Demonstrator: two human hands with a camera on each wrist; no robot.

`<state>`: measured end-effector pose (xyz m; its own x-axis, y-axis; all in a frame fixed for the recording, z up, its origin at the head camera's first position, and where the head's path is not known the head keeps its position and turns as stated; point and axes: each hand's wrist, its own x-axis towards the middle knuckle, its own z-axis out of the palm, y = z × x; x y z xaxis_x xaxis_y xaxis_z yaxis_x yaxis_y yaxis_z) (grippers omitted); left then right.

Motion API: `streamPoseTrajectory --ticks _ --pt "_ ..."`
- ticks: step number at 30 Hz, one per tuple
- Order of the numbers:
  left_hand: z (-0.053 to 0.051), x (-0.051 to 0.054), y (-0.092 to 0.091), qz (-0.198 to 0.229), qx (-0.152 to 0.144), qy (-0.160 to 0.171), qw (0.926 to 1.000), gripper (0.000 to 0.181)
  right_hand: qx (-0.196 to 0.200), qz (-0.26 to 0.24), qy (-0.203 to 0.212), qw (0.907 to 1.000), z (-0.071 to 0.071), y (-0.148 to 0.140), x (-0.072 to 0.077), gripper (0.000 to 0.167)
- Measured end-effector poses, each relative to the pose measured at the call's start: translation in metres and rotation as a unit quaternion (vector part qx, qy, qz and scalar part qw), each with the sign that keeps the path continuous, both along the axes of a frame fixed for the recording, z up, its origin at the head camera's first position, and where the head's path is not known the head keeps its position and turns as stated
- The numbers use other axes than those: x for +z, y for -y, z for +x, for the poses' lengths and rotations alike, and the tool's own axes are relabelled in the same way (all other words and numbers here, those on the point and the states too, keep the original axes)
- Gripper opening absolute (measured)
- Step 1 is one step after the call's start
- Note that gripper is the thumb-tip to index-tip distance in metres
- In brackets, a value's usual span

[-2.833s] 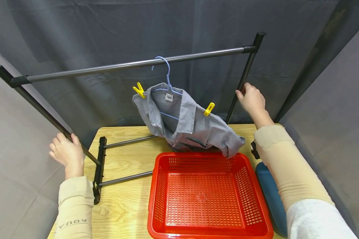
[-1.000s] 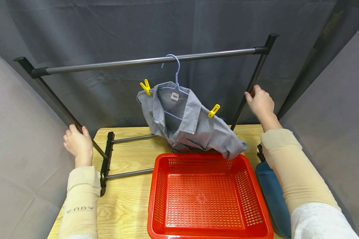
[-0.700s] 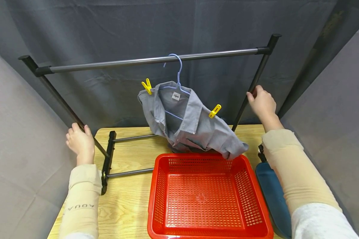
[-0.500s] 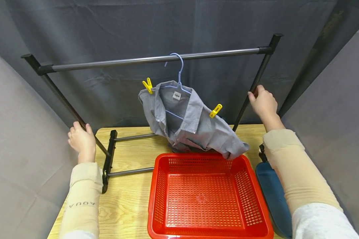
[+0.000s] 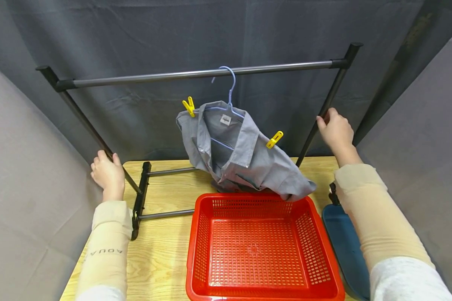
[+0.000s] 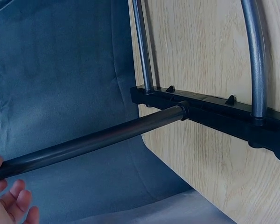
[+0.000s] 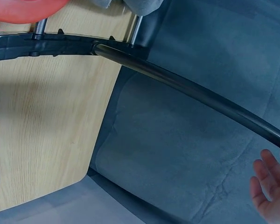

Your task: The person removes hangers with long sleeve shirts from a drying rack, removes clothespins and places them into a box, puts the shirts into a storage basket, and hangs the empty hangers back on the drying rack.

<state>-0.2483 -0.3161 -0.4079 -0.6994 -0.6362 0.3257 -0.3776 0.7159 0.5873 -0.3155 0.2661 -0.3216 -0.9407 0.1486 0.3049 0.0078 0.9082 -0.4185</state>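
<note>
A clothes rack [image 5: 154, 77] with dark metal poles stands on the wooden table. My left hand [image 5: 108, 169] holds its left upright; the left wrist view shows this pole [image 6: 91, 141] between thumb and fingers, the fingers loosely bent. On the other side, my right hand [image 5: 337, 131] holds the right upright [image 7: 191, 88] near thumb and forefinger. From the crossbar hangs a light blue hanger [image 5: 232, 85] carrying a grey shirt [image 5: 245, 156]. One yellow clothes peg [image 5: 188, 107] clips the shirt's left shoulder, another yellow peg [image 5: 274, 139] its right.
A red basket [image 5: 193, 246] sits in front of the shirt, whose lower sleeve touches its back rim. Right of it lies a blue tray [image 5: 344, 242], partly behind my right forearm. The rack's black left foot [image 5: 140, 200] stands on the table [image 5: 162, 259]. Grey curtains [image 5: 135, 37] enclose the back and sides.
Both hands and the rack have shifted to the right, the left end most, with the hanger and shirt moving along. The red basket and blue tray have stayed in place.
</note>
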Motion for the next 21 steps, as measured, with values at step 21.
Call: streamPoseTrajectory --ticks 21 --pt "-0.017 0.001 -0.010 0.002 -0.009 -0.005 0.9999 0.042 -0.008 -0.003 -0.001 1.0000 0.005 -0.012 -0.003 0.042"
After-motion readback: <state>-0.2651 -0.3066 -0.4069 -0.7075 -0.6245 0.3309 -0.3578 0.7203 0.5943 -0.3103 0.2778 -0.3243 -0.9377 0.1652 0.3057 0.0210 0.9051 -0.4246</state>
